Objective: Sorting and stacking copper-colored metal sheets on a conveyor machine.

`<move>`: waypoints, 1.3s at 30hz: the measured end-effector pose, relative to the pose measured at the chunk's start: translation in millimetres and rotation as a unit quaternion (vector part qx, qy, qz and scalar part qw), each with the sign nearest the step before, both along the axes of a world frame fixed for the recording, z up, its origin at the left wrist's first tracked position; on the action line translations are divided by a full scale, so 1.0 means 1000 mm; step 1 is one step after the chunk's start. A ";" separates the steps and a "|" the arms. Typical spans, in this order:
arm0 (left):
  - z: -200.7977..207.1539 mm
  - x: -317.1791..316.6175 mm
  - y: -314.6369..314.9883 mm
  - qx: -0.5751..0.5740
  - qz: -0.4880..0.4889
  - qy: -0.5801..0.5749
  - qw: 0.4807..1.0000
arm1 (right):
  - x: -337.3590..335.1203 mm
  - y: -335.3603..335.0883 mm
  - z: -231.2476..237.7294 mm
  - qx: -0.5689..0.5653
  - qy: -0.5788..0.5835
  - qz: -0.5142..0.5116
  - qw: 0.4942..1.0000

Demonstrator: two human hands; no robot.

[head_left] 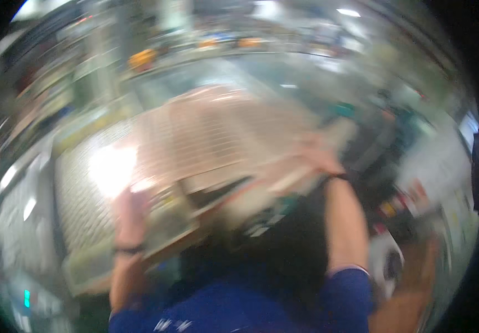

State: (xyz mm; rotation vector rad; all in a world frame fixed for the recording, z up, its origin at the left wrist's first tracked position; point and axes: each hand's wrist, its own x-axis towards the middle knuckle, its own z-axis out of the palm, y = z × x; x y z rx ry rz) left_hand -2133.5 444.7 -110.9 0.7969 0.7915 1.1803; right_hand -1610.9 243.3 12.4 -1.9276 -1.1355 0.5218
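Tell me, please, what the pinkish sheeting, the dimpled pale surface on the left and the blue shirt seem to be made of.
Pinkish sheeting: perhaps thin plastic or copper-toned metal, slightly glossy; pale streaks shine at its far edge, but blur leaves it open.
Dimpled pale surface: metal or plastic, seemingly glossy; strong glare touches it.
Blue shirt: probably fabric, matte; no shine shows.

Left hand (131,212), right hand (319,154) — well apart
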 end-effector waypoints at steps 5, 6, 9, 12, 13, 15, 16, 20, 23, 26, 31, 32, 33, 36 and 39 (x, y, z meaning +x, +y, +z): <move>0.030 -0.037 -0.022 0.367 -0.017 0.282 0.887 | -0.019 0.048 0.020 -0.065 -0.277 -0.023 0.959; 0.032 -0.044 -0.011 0.221 -0.053 0.067 0.971 | -0.025 0.052 0.017 -0.074 -0.299 -0.064 0.949; 0.055 -0.012 -0.026 0.295 -0.038 0.390 0.872 | -0.014 0.004 0.013 -0.093 -0.286 -0.112 0.947; 0.042 -0.011 -0.008 0.386 0.003 0.475 0.790 | -0.006 -0.001 0.008 -0.074 -0.264 -0.133 0.952; 0.043 -0.011 -0.005 0.373 -0.001 0.404 0.835 | -0.007 0.003 0.008 -0.057 -0.264 -0.137 0.953; 0.045 -0.016 -0.005 0.342 -0.007 0.413 0.844 | -0.010 0.007 0.008 -0.077 -0.262 -0.127 0.954; 0.049 -0.015 -0.009 0.326 -0.009 0.414 0.850 | -0.009 0.009 0.009 -0.087 -0.264 -0.122 0.953; 0.034 -0.020 0.000 0.225 -0.059 0.177 0.956 | -0.009 0.012 0.008 -0.079 -0.276 -0.125 0.950; 0.030 -0.025 0.014 0.027 -0.076 -0.008 0.997 | -0.007 0.015 0.006 -0.078 -0.286 -0.129 0.946; 0.006 -0.026 0.027 0.224 -0.013 0.224 0.949 | -0.006 0.017 0.005 -0.068 -0.291 -0.131 0.945; 0.001 -0.028 0.065 -0.004 -0.142 -0.138 0.980 | -0.006 0.004 0.008 -0.064 -0.279 -0.136 0.948; 0.005 -0.028 0.063 -0.019 -0.102 -0.127 0.986 | -0.008 0.003 0.012 -0.086 -0.265 -0.123 0.953; -0.005 -0.033 0.070 0.044 -0.129 -0.128 0.982 | -0.007 0.002 0.011 -0.082 -0.268 -0.125 0.952; -0.008 -0.044 0.088 0.001 -0.075 -0.103 0.992 | -0.002 0.001 0.006 -0.062 -0.282 -0.135 0.948; -0.024 -0.111 0.096 0.392 0.114 0.539 0.737 | 0.000 0.017 -0.002 -0.028 -0.296 -0.124 0.947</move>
